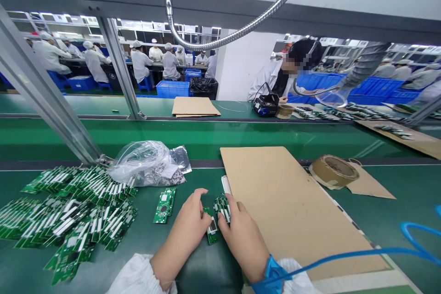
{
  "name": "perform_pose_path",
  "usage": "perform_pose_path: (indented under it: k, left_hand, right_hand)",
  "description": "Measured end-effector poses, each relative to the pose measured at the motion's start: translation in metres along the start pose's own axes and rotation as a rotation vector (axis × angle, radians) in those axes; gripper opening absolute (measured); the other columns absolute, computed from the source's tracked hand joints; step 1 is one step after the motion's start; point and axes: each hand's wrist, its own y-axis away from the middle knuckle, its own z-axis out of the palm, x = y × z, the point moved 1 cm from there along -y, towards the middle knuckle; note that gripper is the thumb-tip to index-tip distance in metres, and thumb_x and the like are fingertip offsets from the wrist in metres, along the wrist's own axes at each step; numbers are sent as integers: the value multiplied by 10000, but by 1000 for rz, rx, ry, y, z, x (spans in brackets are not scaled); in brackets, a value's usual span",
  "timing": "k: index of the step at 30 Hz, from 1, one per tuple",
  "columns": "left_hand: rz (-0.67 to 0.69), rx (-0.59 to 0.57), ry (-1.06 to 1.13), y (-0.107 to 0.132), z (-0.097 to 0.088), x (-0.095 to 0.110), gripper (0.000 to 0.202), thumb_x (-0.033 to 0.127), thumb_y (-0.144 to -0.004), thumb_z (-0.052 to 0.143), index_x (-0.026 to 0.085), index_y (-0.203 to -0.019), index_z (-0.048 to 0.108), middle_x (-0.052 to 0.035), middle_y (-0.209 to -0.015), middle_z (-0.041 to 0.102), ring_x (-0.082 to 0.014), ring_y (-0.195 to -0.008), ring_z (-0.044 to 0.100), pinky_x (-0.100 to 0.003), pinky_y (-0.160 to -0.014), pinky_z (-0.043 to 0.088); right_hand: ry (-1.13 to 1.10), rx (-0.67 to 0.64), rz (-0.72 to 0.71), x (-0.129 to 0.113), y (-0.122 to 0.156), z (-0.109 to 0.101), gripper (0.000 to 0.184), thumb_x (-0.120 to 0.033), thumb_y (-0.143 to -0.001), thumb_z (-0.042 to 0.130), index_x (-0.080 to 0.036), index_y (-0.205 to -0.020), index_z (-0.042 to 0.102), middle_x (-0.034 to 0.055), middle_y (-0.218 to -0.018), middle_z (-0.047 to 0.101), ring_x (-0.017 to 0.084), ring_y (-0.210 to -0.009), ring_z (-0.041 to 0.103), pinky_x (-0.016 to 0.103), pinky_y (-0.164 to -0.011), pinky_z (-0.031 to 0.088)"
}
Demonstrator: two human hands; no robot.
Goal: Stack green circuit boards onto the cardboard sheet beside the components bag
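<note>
My left hand (188, 223) rests on the green bench, fingers curled, pinching one small green circuit board (211, 232) that lies between both hands. My right hand (241, 234) is closed around a little stack of similar green boards (222, 206). A blue wrist strap (272, 271) wraps my right wrist, with a blue coiled cord running off to the right. A single green board (164, 205) lies just left of my left hand.
A large pile of green boards (69, 216) covers the bench at left, with a clear plastic bag (148, 163) behind it. A cardboard sheet (292, 206) lies right of my hands, and a tape roll (332, 171) beyond. A person in white works across the conveyor (206, 140).
</note>
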Motion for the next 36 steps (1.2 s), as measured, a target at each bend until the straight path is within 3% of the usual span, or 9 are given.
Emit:
perform_pose_path:
  k: [5,14,16,19,22,24,27,30,36]
  left_hand:
    - [1,37,1,-6,2,7,296,212,-849,545,165,-1138,501,-54,-1036,596,-193,-885,596,-401,-771,499]
    - [21,6,77,-13,11,2,237,232,-878,510,150,-1100,528,-5,-830,627,-146,-721,622,-339,-670,529]
    - [10,-5,49,-11,5,1,225,188,-885,490,149,-1104,522,4,-816,623,-128,-672,619,-312,-636,531]
    - [-3,12,-79,-2,-19,-1,233,106,-884,438,161,-1090,533,-24,-915,609,-139,-718,608,-327,-673,516]
    - [-76,95,-282,7,-49,-11,244,154,-880,427,143,-1088,554,-112,-1051,567,-255,-942,552,-433,-827,442]
    - [-152,126,-389,10,-61,-19,319,234,-871,467,95,-1153,520,-161,-1061,561,-312,-984,530,-467,-837,422]
    - [-230,103,-474,8,-61,-28,428,257,-844,540,101,-1232,450,-135,-1066,582,-286,-985,555,-462,-823,448]
    - [-259,67,-480,4,-56,-29,378,215,-841,554,162,-1206,472,-74,-1096,591,-242,-1024,555,-468,-874,441]
    - [-257,-84,-226,7,-57,-31,343,241,-840,568,173,-1170,502,-60,-1061,619,-187,-866,624,-398,-767,519]
  right_hand:
    - [1,-6,-17,0,1,0,414,-224,-895,423,-136,-1298,390,131,-1075,590,228,-963,611,291,-788,466]
    - [14,-34,-43,0,3,-1,467,-399,-917,371,-149,-1310,393,135,-1101,584,228,-961,618,289,-764,482]
    - [31,-36,-35,-1,2,1,487,-386,-892,431,-151,-1316,388,136,-1101,577,239,-941,623,302,-748,488]
    - [63,-33,-11,-4,2,3,486,-281,-869,471,-149,-1327,375,142,-1100,562,249,-890,631,322,-726,491]
    - [88,-30,3,-6,1,5,487,-241,-864,449,-149,-1335,368,146,-1078,551,258,-847,632,342,-702,491]
    - [95,-29,2,-7,1,6,496,-235,-860,446,-146,-1340,364,145,-1060,547,254,-825,631,341,-689,489]
    - [95,-25,-4,-7,2,7,497,-238,-861,442,-143,-1342,358,138,-1053,540,242,-826,625,327,-690,484]
    - [93,-22,-5,-5,2,8,493,-254,-865,439,-144,-1338,356,130,-1045,538,241,-828,621,324,-688,479]
    - [62,-19,1,-4,2,7,491,-267,-865,455,-136,-1329,365,128,-1054,540,243,-838,617,332,-700,477]
